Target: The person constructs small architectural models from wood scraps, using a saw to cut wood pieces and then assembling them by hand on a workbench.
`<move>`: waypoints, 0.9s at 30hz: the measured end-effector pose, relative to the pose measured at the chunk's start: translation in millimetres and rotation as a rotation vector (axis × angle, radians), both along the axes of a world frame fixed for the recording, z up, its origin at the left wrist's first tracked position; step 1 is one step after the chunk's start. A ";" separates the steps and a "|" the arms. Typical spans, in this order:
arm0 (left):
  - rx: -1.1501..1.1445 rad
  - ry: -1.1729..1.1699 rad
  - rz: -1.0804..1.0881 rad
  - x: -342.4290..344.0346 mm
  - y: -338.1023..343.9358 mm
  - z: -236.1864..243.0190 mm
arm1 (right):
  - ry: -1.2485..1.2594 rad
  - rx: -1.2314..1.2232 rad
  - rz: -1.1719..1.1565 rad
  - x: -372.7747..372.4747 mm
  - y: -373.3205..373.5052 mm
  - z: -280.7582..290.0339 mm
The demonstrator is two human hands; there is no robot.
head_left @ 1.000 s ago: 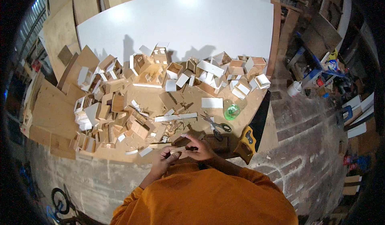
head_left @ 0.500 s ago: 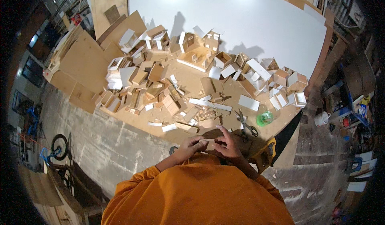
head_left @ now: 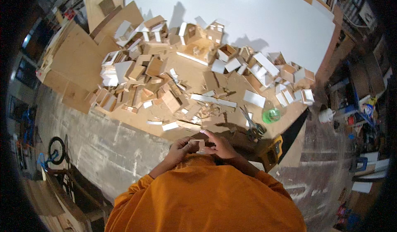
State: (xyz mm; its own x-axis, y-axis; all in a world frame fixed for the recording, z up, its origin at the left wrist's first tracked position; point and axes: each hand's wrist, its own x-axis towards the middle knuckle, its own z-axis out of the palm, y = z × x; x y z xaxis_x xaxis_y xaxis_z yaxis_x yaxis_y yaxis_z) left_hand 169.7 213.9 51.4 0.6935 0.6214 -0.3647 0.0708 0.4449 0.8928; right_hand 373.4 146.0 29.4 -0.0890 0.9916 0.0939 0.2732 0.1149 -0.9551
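Note:
Close to my chest, at the near edge of the board, my left hand (head_left: pixel 178 150) pinches a small flat wooden piece (head_left: pixel 198 143) between thumb and fingers. My right hand (head_left: pixel 222 147) meets the same piece from the other side, its thumb and lower fingers closed at the edge while the index finger sticks up and forward. The piece is small and slightly blurred, so its exact shape is hard to make out. Scissors with dark handles (head_left: pixel 257 129) lie just beyond my right hand. Right of that hand is a handsaw with a yellow and black handle (head_left: pixel 273 152).
Small wooden and white boxes and model houses (head_left: pixel 155 66) crowd the brown board (head_left: pixel 182 74), offcuts among them. A green transparent container (head_left: pixel 271 115) stands near the right edge. Behind rises a large white panel (head_left: pixel 231 8). A small bicycle (head_left: pixel 56 153) stands on the left.
My view has shifted, so the board and its contents sit slightly further left and up. Both hands stay together at the wooden piece, which has turned a little.

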 end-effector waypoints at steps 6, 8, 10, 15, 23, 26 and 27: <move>-0.002 0.076 0.043 -12.7 10.0 10.0 | -0.166 -0.122 0.037 3.6 14.5 28.9; 0.025 0.000 0.075 -17.2 11.2 8.2 | -0.145 -0.127 0.020 -1.7 21.8 35.3; -0.007 -0.013 0.083 -26.0 17.1 4.9 | -0.079 -0.102 -0.020 -9.5 30.6 38.8; -0.033 -0.041 0.164 -49.0 28.3 -6.9 | -0.120 -0.018 0.006 -28.3 59.2 46.9; -0.031 -0.105 0.282 -86.8 43.7 -4.1 | -0.121 0.034 0.080 -70.7 103.1 54.4; -0.038 -0.089 0.328 -98.9 51.3 1.9 | -0.188 -0.022 0.077 -84.1 116.2 57.5; -0.031 -0.085 0.332 -104.7 54.1 3.6 | -0.261 0.084 0.057 -87.5 125.3 55.5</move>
State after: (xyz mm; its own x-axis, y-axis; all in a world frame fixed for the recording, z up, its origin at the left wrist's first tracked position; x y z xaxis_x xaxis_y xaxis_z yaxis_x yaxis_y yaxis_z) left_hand 65.0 267.9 55.0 0.4837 0.8080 -0.3363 -0.1570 0.4582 0.8749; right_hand 285.9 271.4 84.9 -0.1762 0.9740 0.1422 0.4999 0.2129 -0.8395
